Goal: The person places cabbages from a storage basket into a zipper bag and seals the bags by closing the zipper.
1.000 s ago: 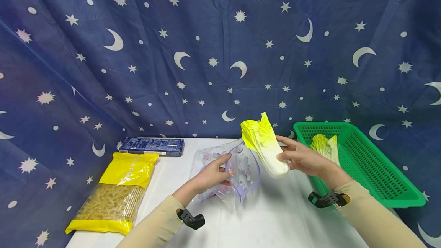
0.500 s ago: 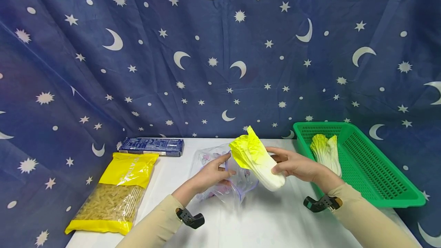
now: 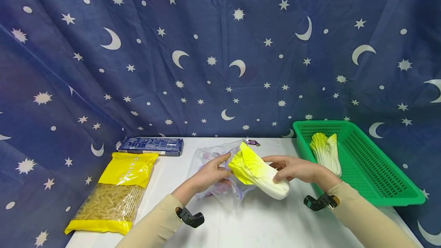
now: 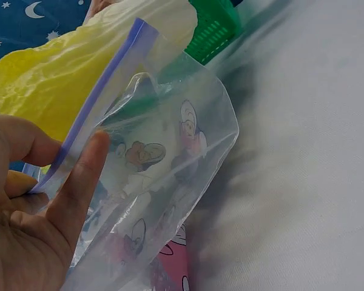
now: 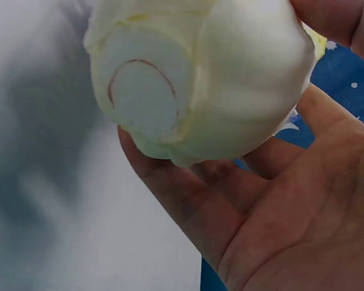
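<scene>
Cabbage, a small yellow-leaved napa head with a white stalk (image 3: 259,177), is what our right hand (image 3: 299,170) holds just above the white worktop (image 3: 275,221); the fingers curl around its pale base, whose cut round end faces the right wrist camera (image 5: 170,85). Our left hand (image 3: 210,172) pinches the purple zip edge of a clear plastic zip bag printed with cartoon figures (image 4: 164,163), thumb on one side and fingers on the other, keeping the mouth propped up. We judge the step in hand to be feeding the cabbage into the bag leaves first: the yellow tips sit right at the purple rim, touching or just inside it, though we cannot tell how far in they reach. The next move, as we read it, calls for the mouth to be held wide enough for the leaves to slide past the zip without folding back, while the right grip pushes from the stalk end. Besides the leaf tips, we see nothing in the bag. Further left lies a yellow-topped clear packet of spiral pasta (image 3: 115,194), and beyond it a flat dark blue box (image 3: 150,145). To the right, a green perforated plastic basket (image 3: 379,171) holds a second napa cabbage (image 3: 325,152). Behind everything hangs a dark blue cloth with moons and stars (image 3: 220,49).
</scene>
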Available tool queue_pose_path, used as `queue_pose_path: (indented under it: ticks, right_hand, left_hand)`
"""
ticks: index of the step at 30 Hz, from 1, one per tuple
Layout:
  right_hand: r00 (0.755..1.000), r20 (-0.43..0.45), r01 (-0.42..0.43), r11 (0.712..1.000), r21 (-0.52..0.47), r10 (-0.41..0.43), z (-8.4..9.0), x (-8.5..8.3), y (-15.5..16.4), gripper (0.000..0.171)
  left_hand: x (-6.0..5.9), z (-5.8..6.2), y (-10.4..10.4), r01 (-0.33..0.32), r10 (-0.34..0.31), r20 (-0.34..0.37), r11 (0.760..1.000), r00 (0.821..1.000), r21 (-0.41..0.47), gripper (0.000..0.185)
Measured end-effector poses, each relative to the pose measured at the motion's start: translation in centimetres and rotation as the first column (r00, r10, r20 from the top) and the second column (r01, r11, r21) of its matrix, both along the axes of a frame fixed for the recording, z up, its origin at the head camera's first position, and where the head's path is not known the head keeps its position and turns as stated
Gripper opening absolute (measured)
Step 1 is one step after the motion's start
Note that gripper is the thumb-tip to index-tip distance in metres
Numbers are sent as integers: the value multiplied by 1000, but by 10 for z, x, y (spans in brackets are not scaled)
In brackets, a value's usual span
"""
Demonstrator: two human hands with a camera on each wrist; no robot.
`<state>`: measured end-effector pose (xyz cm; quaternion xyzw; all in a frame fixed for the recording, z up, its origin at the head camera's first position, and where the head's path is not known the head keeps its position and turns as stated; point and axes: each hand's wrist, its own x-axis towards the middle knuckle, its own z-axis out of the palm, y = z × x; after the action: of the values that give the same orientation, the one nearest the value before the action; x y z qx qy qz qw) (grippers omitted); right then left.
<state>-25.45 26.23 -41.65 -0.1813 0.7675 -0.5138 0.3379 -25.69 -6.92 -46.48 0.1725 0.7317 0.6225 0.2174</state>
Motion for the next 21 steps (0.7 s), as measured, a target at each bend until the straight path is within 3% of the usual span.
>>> queue_pose_path:
  ticks: [21]
  right_hand:
    - [998, -4, -57, 986, 157, 58, -3, -6, 5, 74]
  left_hand:
    - [2, 2, 0, -3, -1, -78, 999, 997, -44, 74]
